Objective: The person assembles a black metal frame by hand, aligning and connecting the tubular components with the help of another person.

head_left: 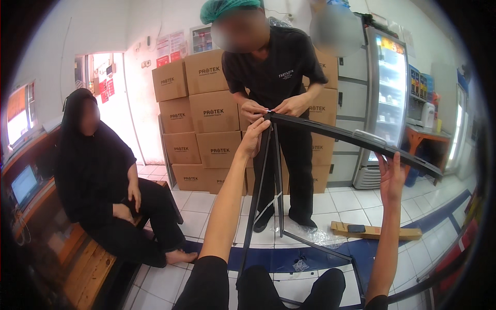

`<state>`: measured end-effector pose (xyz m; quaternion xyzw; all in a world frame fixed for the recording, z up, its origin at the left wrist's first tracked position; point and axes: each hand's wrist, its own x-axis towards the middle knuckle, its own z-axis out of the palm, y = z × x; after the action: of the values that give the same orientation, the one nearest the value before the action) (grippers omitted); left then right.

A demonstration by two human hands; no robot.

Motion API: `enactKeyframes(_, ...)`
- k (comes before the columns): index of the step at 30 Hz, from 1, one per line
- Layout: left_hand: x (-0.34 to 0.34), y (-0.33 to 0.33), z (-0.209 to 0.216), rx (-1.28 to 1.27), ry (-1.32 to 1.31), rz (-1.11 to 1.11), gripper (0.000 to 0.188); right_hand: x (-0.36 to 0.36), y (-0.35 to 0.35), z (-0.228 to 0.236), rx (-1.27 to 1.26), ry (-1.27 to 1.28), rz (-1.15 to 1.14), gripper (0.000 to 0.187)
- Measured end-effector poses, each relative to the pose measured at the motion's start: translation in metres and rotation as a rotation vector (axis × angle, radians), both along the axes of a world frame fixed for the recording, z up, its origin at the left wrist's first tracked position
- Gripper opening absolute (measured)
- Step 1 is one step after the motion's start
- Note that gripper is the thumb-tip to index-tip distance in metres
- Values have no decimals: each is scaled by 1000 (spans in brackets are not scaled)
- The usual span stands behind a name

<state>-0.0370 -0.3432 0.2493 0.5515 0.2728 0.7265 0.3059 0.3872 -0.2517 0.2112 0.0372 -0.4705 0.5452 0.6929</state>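
Note:
A black metal frame (320, 127) made of long bars stands in front of me, its top corner at the middle of the view. My left hand (253, 137) is closed round the upright bar just under that corner. Farther right, my right hand (391, 173) grips the long top bar from below, fingers against its side. A co-worker's two hands (292, 106) meet at the corner, pinching something small and white that I cannot make out. A thin pale strip (268, 211) slants between the frame's lower bars.
Stacked cardboard boxes (211, 120) rise behind the co-worker (281, 57). A seated person (98, 170) is on a wooden bench (93, 274) at left. On the floor lie clear plastic wrap (313, 236) and a long cardboard piece (408, 234) bearing a dark flat object (356, 228). A glass-door fridge (385, 88) stands at right.

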Motion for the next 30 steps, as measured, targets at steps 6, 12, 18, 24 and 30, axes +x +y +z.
enactKeyframes(6, -8, 8, -3, 31, 87, 54, 32, -1, -4, 3, 0, -4, -35, 44)
enactKeyframes(12, 4, -4, -4, 1, -134, 13, 34, 4, 1, 0, -13, -19, -10, 49)
enactKeyframes(18, -18, -2, -6, -64, -103, -47, 25, -1, 1, -3, -17, -6, 11, 48)
enactKeyframes(24, -28, -5, -6, -8, -68, -94, 24, -7, 2, -3, -39, -6, 17, 44)
enactKeyframes(30, -21, -14, -3, -63, -75, -14, 30, -10, 7, -6, -54, 11, 43, 43)
